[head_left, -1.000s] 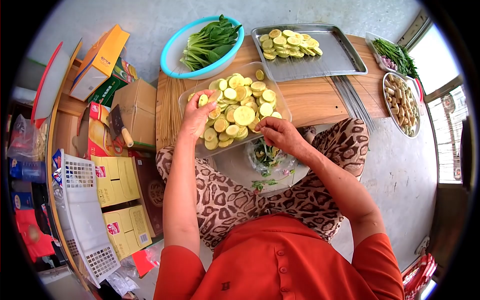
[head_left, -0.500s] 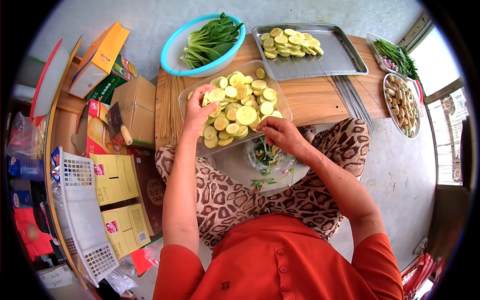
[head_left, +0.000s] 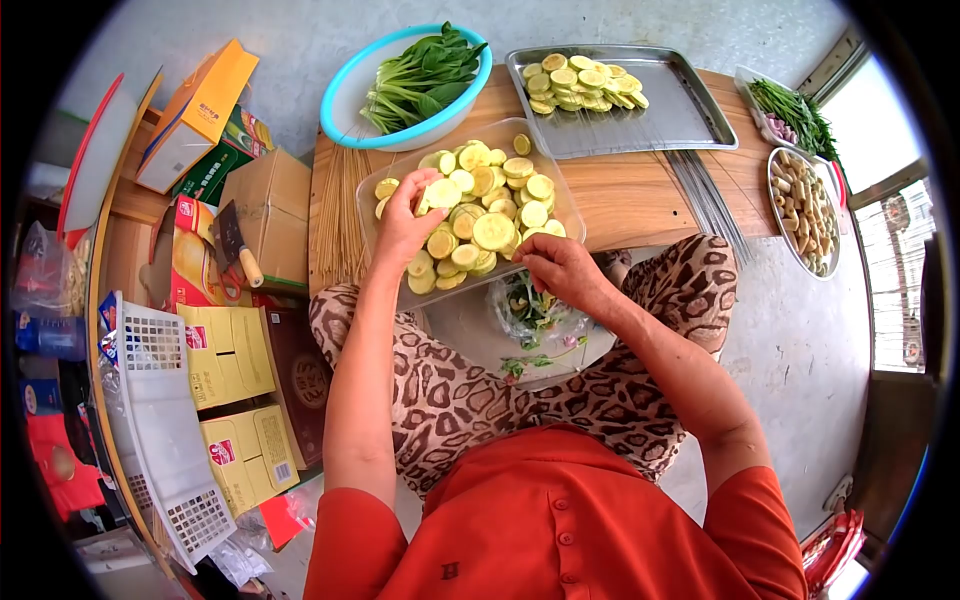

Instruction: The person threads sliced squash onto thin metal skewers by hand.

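Round green-yellow vegetable slices [head_left: 492, 231] fill a clear plastic tub [head_left: 572, 210] at the table's front edge. Over the tub's left part, my left hand [head_left: 408, 222] has its fingers curled round a few slices [head_left: 443, 193]. At the tub's front right, my right hand [head_left: 563, 264] is closed, thumb and fingers pressed together; what they pinch, if anything, is too small to make out. Behind the tub, a metal tray [head_left: 670, 118] bears skewered slices [head_left: 580, 84]. Metal skewers [head_left: 705, 200] lie at the tray's front edge.
A blue-rimmed bowl [head_left: 337, 97] holds leafy greens [head_left: 425, 80]. Thin wooden sticks [head_left: 342, 215] lie at the table's left. Chives [head_left: 793, 110] and an oval plate of skewered pieces [head_left: 803, 212] are at right. Left stand boxes [head_left: 265, 215], a cleaver [head_left: 232, 240] and a white crate [head_left: 160, 430].
My left hand has shifted slightly right over the tub, and slices at the tub's left edge are now uncovered. My right hand has barely moved.
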### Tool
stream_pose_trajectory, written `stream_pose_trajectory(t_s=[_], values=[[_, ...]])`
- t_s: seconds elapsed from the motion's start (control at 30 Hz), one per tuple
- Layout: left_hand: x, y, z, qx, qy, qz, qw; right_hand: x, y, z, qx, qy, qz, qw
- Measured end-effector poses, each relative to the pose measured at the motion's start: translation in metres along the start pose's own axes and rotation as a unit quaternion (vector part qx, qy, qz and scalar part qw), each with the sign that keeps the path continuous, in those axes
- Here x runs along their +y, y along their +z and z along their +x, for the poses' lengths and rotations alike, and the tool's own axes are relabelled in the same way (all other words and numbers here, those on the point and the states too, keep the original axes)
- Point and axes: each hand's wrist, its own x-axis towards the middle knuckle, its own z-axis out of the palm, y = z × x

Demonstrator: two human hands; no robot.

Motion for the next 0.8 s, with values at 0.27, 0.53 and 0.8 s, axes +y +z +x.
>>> stream_pose_trajectory(t_s=[0.27,0.53,0.8], values=[[0.0,0.003,-0.001,0.031,-0.034,-0.097,0.994,-0.006,0.003,0.004,0.013,-0.005,0.013,1.0],[-0.003,-0.005,-0.001,0.086,-0.17,-0.35,0.917,-0.004,0.006,0.009,0.013,-0.016,0.054,0.998],[0.002,-0.003,0.002,-0.003,-0.191,-0.474,0.86,-0.007,0.01,0.01,-0.014,-0.009,0.091,0.996]])
